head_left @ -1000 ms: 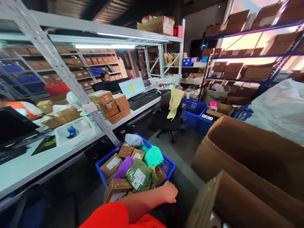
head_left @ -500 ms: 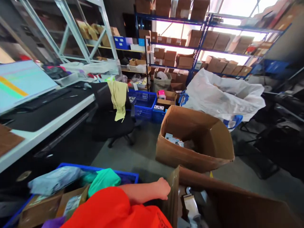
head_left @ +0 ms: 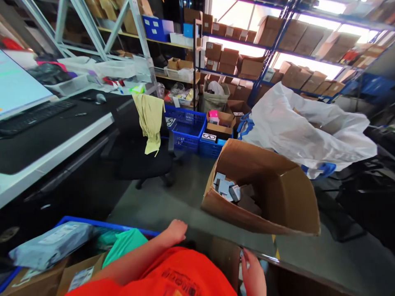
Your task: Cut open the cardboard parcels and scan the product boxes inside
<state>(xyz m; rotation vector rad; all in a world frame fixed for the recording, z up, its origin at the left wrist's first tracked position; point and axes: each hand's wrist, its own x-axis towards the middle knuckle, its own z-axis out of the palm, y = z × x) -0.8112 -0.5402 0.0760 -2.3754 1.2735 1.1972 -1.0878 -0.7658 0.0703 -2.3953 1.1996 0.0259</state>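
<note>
My left hand (head_left: 174, 230) lies at the far right corner of a blue crate (head_left: 92, 223); its fingers curl downward and their tips are hidden. The crate holds a grey mailer (head_left: 49, 246), a green mailer (head_left: 123, 246) and brown boxes. My right hand (head_left: 254, 274) is at the bottom edge, fingers stretched upward against the flap of a near cardboard box (head_left: 225, 257). My orange sleeve hides the space between the hands.
A large open carton (head_left: 277, 193) with small grey boxes (head_left: 226, 189) stands ahead on the floor. Behind it lie a white sack (head_left: 308, 131) and blue baskets (head_left: 185, 131). A black chair (head_left: 142, 160) with a yellow cloth (head_left: 149, 119) stands by the desk (head_left: 61, 139) on the left. Shelves of cartons (head_left: 277, 41) line the back.
The view swung right from the desk toward the cartons. My left hand drew back from the near box flap to the crate's corner. My right hand came into view at the bottom.
</note>
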